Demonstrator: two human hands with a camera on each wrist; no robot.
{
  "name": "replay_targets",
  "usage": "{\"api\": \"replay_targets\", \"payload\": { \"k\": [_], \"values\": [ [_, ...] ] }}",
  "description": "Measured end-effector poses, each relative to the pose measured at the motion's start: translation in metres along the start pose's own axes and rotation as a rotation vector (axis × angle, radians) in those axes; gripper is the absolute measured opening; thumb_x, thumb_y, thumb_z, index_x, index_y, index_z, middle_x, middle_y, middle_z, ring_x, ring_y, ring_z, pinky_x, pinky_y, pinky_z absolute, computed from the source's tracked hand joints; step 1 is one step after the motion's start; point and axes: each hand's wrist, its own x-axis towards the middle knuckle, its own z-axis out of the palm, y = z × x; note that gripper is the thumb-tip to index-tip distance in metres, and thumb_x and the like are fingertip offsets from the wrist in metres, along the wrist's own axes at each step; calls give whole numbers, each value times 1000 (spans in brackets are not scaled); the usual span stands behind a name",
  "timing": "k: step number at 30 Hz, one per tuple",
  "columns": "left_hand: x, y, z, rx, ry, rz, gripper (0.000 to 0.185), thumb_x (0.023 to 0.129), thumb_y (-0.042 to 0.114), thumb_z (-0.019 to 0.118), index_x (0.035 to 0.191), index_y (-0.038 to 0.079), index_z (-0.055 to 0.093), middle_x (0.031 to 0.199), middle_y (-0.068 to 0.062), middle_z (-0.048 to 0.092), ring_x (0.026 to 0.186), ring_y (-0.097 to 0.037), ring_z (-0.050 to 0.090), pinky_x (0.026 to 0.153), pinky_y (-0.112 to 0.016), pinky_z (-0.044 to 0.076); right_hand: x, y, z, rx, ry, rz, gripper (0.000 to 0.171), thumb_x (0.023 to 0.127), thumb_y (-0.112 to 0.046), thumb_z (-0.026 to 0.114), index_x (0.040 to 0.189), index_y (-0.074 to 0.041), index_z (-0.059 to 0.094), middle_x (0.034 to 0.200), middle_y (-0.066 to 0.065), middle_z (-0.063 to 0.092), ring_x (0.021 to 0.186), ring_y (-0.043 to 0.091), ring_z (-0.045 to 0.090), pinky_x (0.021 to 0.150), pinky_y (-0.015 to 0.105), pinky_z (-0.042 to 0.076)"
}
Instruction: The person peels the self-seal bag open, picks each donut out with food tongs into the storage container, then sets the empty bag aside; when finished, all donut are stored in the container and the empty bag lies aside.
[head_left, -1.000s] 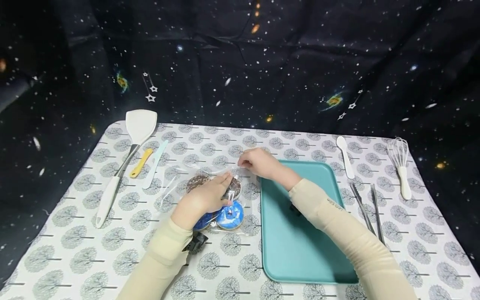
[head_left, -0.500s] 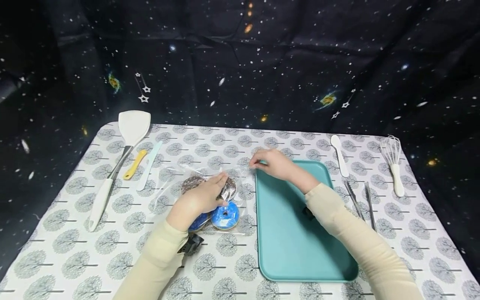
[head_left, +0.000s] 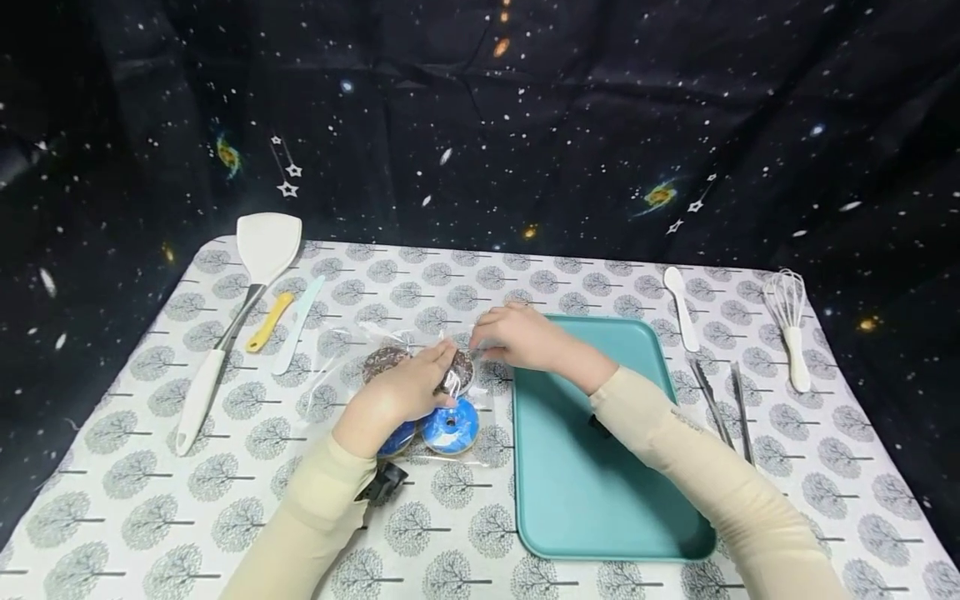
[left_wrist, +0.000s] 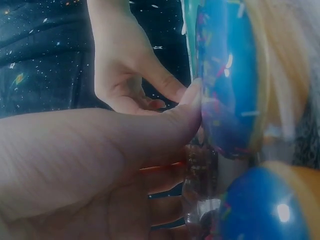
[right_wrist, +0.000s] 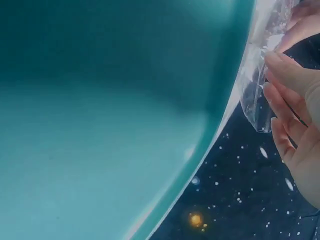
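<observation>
**Inspector:** Grip first. The right hand pinches the edge of the clear plastic bag at its end nearest the tray; the right wrist view shows fingertips closed on a fold of film. The left hand lies on top of the bag, fingers curved over the donuts inside, thumb pressed against a blue one.

**Clerk:** And where does the bag sit?

**Inspector:** Flat on the tree-print tablecloth, just left of the teal tray, touching or nearly touching its rim.

**Clerk:** How would you judge the handling?

**Inspector:** My judgement: the left hand should bear down lightly, enough to anchor the bag without crushing the icing, while the right draws the film steadily and not by jerks, since thin plastic tears or slips.

**Clerk:** Counts?

**Inspector:** Donuts: four visible, two chocolate and two blue, partly hidden by the hand. One bag, one tray. To the left, one white spatula, one yellow tool, one pale scraper. To the right, one white spoon, one pair of tongs, one whisk.
</observation>
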Motion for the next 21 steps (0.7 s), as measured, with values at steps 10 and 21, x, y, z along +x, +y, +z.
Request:
{"api": "replay_targets", "payload": {
  "k": [10,21],
  "values": [
    [-2,0,-2,43,21,-19,81,86,35,62,147,2,20,154,-13,17,139,-31,22,113,-46,24,-14,8,4,106,40,-55,5,84,-15,69,88,-13,68,83,-6,66,76,7,60,79,27,50],
    [-1,1,-3,58,24,-19,82,86,36,63,147,2,20,154,-12,18,139,-31,24,113,-47,23,-29,-2,1,-52,34,-16,15,84,-19,69,98,-17,62,100,-6,64,99,13,57,95,33,43]
  ]
}}
